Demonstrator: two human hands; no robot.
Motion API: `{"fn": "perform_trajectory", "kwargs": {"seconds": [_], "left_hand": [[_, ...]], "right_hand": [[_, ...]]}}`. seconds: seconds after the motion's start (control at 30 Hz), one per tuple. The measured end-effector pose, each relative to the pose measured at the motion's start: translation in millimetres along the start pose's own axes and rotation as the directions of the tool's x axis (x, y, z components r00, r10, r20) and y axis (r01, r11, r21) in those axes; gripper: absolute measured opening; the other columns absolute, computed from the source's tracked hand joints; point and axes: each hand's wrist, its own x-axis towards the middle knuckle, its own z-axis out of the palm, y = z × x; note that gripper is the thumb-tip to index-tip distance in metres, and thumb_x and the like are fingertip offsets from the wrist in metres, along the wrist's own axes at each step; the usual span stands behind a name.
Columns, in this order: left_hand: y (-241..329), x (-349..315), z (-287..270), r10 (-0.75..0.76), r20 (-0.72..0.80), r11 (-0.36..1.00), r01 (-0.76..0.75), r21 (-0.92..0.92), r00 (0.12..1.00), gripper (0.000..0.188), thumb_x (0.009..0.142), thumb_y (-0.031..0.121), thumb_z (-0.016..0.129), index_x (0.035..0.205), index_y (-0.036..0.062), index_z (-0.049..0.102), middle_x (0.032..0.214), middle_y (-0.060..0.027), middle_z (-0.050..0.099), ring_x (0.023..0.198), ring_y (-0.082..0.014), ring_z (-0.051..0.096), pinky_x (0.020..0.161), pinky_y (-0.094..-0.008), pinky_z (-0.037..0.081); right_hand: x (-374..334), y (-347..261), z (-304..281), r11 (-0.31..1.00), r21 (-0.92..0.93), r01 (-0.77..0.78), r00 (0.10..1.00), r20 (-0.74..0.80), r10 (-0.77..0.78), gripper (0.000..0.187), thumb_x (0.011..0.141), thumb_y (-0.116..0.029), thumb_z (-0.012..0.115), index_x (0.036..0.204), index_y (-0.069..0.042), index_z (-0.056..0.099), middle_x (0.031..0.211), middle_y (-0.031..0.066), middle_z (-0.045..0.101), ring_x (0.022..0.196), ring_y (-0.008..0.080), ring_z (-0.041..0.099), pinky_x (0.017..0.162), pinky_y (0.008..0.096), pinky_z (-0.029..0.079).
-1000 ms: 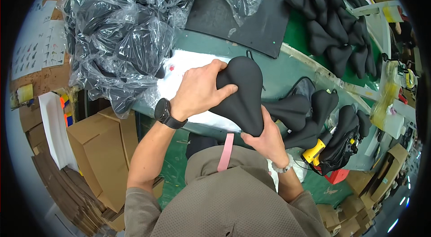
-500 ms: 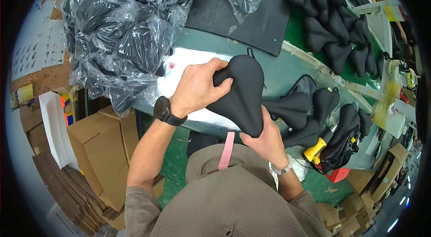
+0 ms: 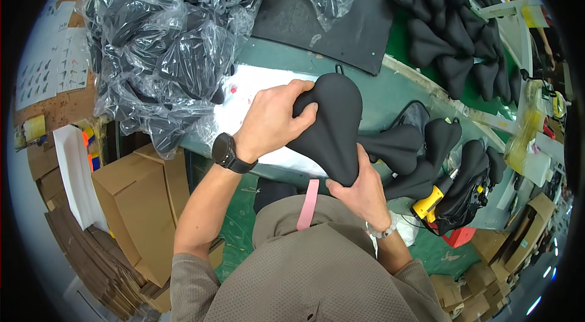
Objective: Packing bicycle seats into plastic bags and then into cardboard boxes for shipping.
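A black bicycle saddle cover (image 3: pixel 334 121), padded and smooth, is held between my two hands over the table edge. Its wide end points away from me and its nose toward me; a thin black cord loop sticks out past the wide end. On its left side my left hand (image 3: pixel 274 116) grips the wide part, thumb on top. My right hand (image 3: pixel 362 191) is closed round the narrow nose. A white plastic sheet (image 3: pixel 241 87) lies beneath. Close by on the right are several more black saddle covers (image 3: pixel 396 146).
Bagged black saddle covers (image 3: pixel 177 42) are heaped at the far left. A black mat (image 3: pixel 323 32) lies at the back, with a pile of unbagged covers (image 3: pixel 454 35) right of it. A yellow tool (image 3: pixel 428 203) sits at the right; a cardboard box (image 3: pixel 137 200) stands left.
The held saddle cover and my left hand have shifted slightly to the right. My right hand keeps its hold on the nose.
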Motion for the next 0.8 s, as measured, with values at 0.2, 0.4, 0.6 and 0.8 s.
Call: {"fn": "perform_trajectory", "kwargs": {"seconds": [0.2,0.4,0.6,0.8], "left_hand": [[3,-5,10,0.351,-0.142,0.916,-0.307,0.259,0.926,0.031,0.077,0.017,0.075,0.102,0.0025,0.063,0.118,-0.0179,0.064,0.106,-0.0351,0.063,0.085,-0.0422,0.054],[0,-5,12,0.175,-0.131,0.973,-0.152,0.172,0.976,0.031,0.075,0.019,0.079,0.097,0.0031,0.065,0.113,-0.0143,0.070,0.096,-0.0312,0.067,0.082,-0.0391,0.054],[-4,2,13,0.159,-0.057,0.971,-0.145,0.191,0.986,0.022,0.079,0.019,0.077,0.089,0.0026,0.068,0.106,-0.0144,0.072,0.088,-0.0309,0.069,0.078,-0.0380,0.055],[-5,0,9,0.200,-0.028,0.960,-0.190,0.204,0.979,0.026,0.077,0.022,0.079,0.091,0.0028,0.069,0.107,-0.0144,0.072,0.088,-0.0298,0.069,0.078,-0.0365,0.055]], "right_hand": [[4,0,-2,0.999,-0.032,-0.002,0.998,-0.066,0.000,0.082,0.066,-0.015,0.077,0.138,0.005,0.042,0.112,0.0247,0.065,0.100,0.0356,0.067,0.089,0.0383,0.051],[3,3,-3,0.989,-0.146,0.029,0.991,-0.124,-0.048,0.080,0.067,-0.014,0.078,0.136,0.004,0.043,0.112,0.0249,0.064,0.100,0.0388,0.066,0.087,0.0420,0.052],[2,5,-1,0.990,-0.136,0.039,0.991,-0.121,-0.056,0.080,0.067,-0.015,0.078,0.136,0.004,0.043,0.112,0.0247,0.064,0.100,0.0387,0.066,0.087,0.0418,0.052],[-1,4,1,0.997,-0.074,-0.012,0.994,-0.107,0.004,0.079,0.067,-0.014,0.077,0.136,0.004,0.044,0.114,0.0241,0.065,0.101,0.0355,0.067,0.089,0.0388,0.052]]}}
